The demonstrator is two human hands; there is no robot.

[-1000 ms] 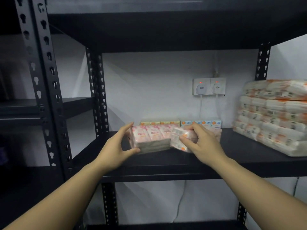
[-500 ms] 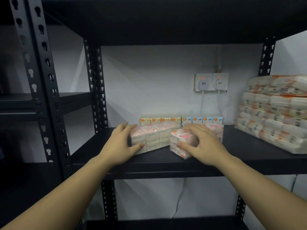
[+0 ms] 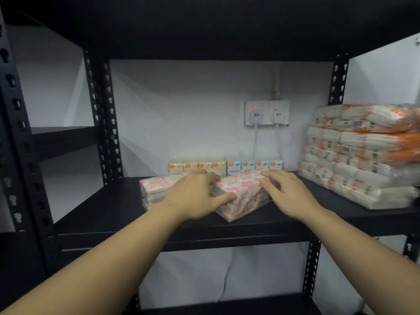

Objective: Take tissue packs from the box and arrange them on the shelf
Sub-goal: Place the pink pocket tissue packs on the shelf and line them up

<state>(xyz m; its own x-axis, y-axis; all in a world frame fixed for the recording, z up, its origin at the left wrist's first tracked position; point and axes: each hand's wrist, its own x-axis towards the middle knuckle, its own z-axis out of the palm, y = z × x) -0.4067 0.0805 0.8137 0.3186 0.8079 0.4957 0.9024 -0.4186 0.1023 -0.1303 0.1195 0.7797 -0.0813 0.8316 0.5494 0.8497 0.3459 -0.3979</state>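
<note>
Pressing both hands on the pink tissue pack (image 3: 241, 196) at the middle of the black shelf (image 3: 109, 214) — I see my left hand (image 3: 195, 196) flat over its left end, thumb along the near face, and my right hand (image 3: 288, 194) spread over its right end; fingers loosely open on it, not a closed grasp. This pack sits angled, near corner toward the shelf's front edge. A second pink pack (image 3: 154, 192) lies just left of it, partly under my left hand. Far side: yellow small packs (image 3: 195, 165) and blue small packs (image 3: 254, 165) in a row by the wall. Right — stacked orange-white bundles (image 3: 363, 155). Wall sockets (image 3: 267, 112) above, lights red
</note>
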